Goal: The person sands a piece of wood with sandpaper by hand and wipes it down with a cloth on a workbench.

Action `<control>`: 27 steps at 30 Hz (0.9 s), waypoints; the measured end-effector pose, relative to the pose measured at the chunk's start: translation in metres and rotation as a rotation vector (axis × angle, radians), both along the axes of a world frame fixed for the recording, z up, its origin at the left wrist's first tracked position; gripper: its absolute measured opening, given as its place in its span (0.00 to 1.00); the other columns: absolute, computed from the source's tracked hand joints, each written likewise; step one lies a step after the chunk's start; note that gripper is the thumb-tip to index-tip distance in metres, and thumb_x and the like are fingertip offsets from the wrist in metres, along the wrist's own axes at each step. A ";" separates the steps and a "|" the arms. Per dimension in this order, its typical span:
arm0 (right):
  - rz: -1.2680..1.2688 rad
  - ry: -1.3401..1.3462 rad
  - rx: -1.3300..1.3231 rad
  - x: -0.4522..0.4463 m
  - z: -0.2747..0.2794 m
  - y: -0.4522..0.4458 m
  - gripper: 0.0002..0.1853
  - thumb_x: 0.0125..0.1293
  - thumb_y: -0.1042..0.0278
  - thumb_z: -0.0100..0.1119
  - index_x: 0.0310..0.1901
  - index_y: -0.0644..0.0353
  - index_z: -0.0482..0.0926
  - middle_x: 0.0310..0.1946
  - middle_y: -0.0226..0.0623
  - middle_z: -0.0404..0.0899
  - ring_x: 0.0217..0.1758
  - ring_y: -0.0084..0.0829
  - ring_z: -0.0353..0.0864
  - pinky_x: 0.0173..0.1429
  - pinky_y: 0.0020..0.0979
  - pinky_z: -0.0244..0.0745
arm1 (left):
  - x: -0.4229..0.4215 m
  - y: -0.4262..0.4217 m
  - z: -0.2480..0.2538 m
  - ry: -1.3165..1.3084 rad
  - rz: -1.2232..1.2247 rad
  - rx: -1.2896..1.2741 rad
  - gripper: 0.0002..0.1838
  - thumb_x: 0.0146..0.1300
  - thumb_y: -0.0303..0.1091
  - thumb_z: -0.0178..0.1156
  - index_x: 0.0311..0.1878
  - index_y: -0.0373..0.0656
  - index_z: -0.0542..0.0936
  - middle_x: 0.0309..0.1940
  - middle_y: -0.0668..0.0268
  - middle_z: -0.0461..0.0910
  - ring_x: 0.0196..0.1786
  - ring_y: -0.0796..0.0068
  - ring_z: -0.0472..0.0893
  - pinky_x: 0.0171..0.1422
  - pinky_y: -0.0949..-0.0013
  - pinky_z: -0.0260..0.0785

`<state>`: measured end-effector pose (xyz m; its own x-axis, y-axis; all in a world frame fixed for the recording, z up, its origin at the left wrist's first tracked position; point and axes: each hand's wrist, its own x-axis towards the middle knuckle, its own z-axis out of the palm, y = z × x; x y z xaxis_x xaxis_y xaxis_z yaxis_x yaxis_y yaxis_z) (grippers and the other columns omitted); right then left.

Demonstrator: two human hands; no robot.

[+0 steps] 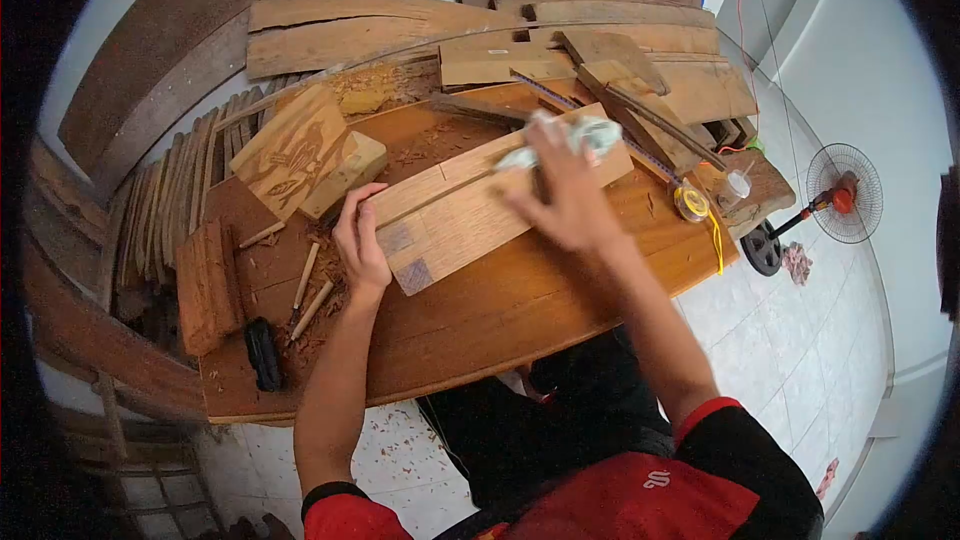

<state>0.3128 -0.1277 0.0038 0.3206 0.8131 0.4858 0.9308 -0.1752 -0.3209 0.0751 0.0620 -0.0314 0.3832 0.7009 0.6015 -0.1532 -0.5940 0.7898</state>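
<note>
A long wooden block [460, 210] with a groove along it and dark square patches at its near left end lies slantwise on the wooden table [480, 325]. My left hand [360, 245] grips the block's left end, thumb on top and fingers round the far side. Blurred by motion, my right hand [570, 185] presses a crumpled whitish-green cloth [597, 132] against the upper face near the right end. Part of the cloth is hidden under the fingers.
Carving tools [305, 275], a black case [264, 354] and a reddish block [209, 287] lie left. A board with a bird design [290, 152] leans behind. Tape measure [690, 203], plastic cup [735, 186] and stacked planks [640, 120] stand right and back; a fan [843, 192] is beyond.
</note>
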 end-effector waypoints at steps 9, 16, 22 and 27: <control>0.380 -0.076 0.065 -0.062 0.013 0.027 0.39 0.74 0.42 0.62 0.78 0.58 0.67 0.81 0.48 0.61 0.86 0.50 0.54 0.88 0.58 0.39 | -0.006 -0.001 0.004 0.022 -0.034 0.034 0.17 0.76 0.38 0.52 0.55 0.36 0.82 0.42 0.57 0.87 0.44 0.69 0.85 0.51 0.66 0.75; -0.061 -0.045 0.052 0.062 -0.012 -0.011 0.42 0.76 0.42 0.58 0.83 0.56 0.59 0.86 0.48 0.50 0.90 0.47 0.44 0.88 0.57 0.36 | -0.008 -0.002 0.006 0.043 -0.040 0.022 0.16 0.75 0.38 0.52 0.54 0.37 0.82 0.30 0.62 0.83 0.32 0.75 0.80 0.39 0.67 0.71; 0.235 -0.026 -0.008 -0.071 0.010 0.009 0.50 0.72 0.40 0.62 0.85 0.56 0.50 0.87 0.47 0.46 0.90 0.55 0.38 0.87 0.64 0.30 | -0.003 -0.004 0.003 -0.063 -0.048 0.106 0.15 0.74 0.39 0.56 0.53 0.39 0.83 0.29 0.61 0.86 0.28 0.74 0.82 0.33 0.67 0.72; 0.444 -0.088 -0.114 -0.116 0.010 0.009 0.46 0.70 0.46 0.66 0.83 0.56 0.58 0.86 0.48 0.50 0.90 0.55 0.41 0.88 0.60 0.32 | -0.009 0.001 -0.002 0.028 -0.074 0.113 0.21 0.74 0.45 0.55 0.55 0.37 0.82 0.39 0.57 0.88 0.41 0.68 0.87 0.49 0.66 0.77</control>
